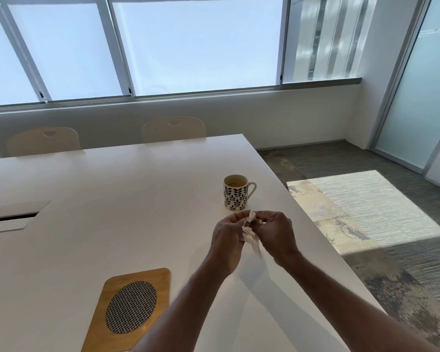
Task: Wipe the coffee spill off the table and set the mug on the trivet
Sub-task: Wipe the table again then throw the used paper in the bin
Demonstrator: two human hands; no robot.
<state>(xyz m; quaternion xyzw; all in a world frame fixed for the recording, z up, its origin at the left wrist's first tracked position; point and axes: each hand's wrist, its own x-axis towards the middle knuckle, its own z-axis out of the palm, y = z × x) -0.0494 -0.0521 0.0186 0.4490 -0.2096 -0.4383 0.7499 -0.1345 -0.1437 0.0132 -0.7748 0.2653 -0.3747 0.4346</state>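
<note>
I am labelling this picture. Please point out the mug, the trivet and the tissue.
mug (pixel 236 196): head view, on its patterned side.
trivet (pixel 131 306): head view, on its mesh oval.
tissue (pixel 250 232): head view, on its crumpled middle.

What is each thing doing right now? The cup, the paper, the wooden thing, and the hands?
mug: upright on the table, some coffee inside, not on the trivet.
tissue: crumpled, held above the table between both hands.
trivet: flat on the table, nothing on it.
left hand: closed on the tissue.
right hand: closed on the tissue.
</note>
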